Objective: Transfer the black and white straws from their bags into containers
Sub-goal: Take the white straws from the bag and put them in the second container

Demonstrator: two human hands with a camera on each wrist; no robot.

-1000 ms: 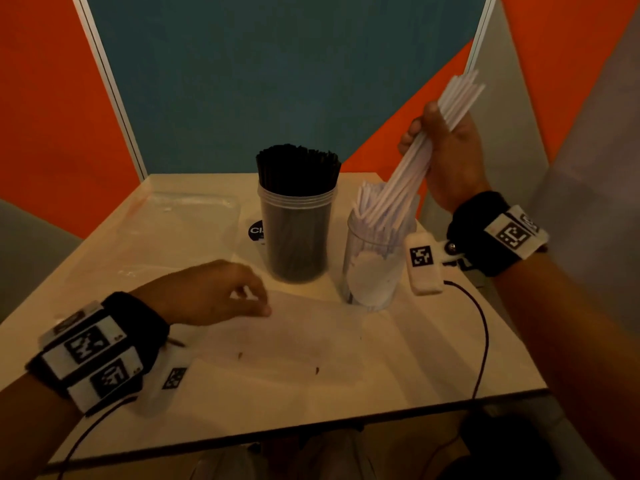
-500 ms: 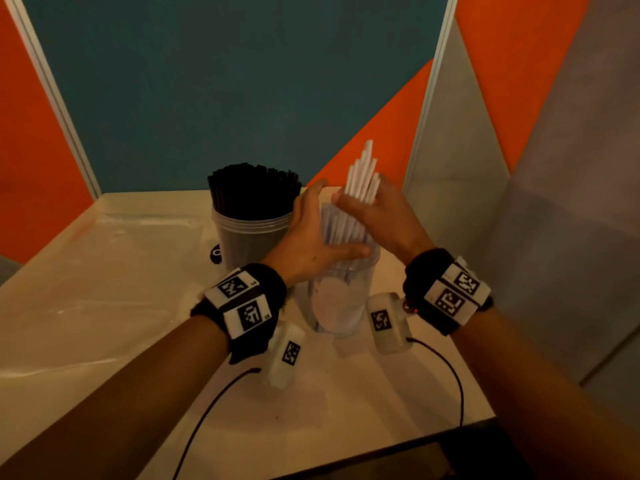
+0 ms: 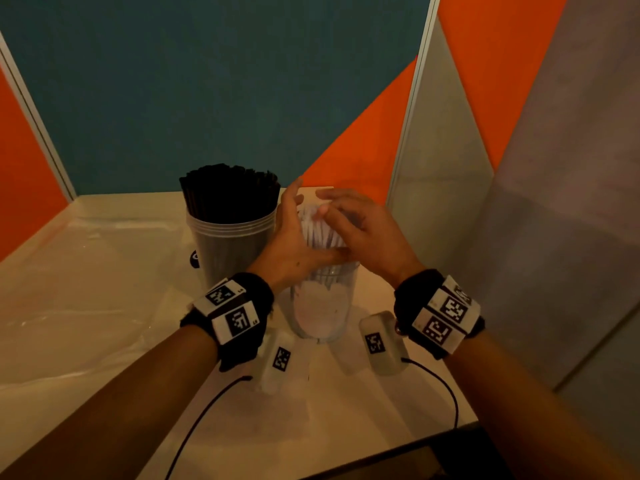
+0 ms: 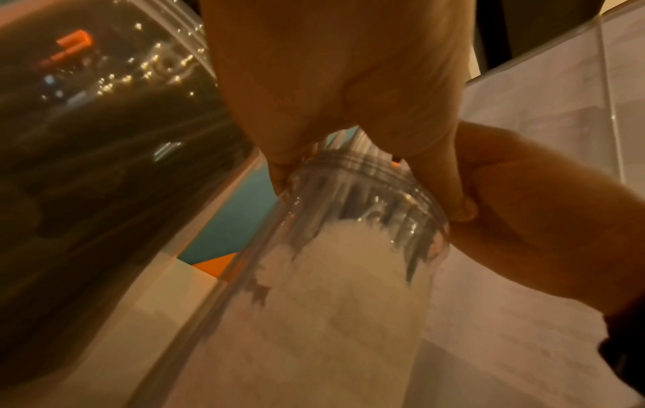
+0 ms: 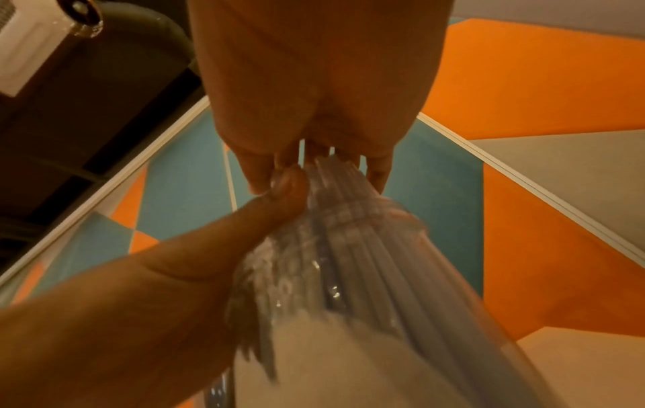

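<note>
Black straws [image 3: 228, 199] fill the left clear container [image 3: 230, 251]. White straws [image 3: 317, 230] stand in the right clear container [image 3: 320, 306], their tops above the rim. My left hand [image 3: 294, 237] wraps the white bundle just above the rim, fingers up its left side and thumb [image 4: 450, 193] across the front. My right hand [image 3: 360, 230] lies over the straw tops with straight fingers [image 5: 314, 157] pressing on the white straws [image 5: 352, 248]. The straw tips under the right hand are hidden in the head view.
Flat clear plastic bags [image 3: 86, 271] lie on the pale table [image 3: 346, 427] to the left. Two small tagged camera modules [image 3: 278, 358] [image 3: 377, 341] with black cables hang near the containers. The table's right edge runs close beside the white-straw container. Panel walls stand behind.
My right hand brought the tilted white bundle down into the container and now presses its top flat. My left hand left the bag on the table and went to the straws.
</note>
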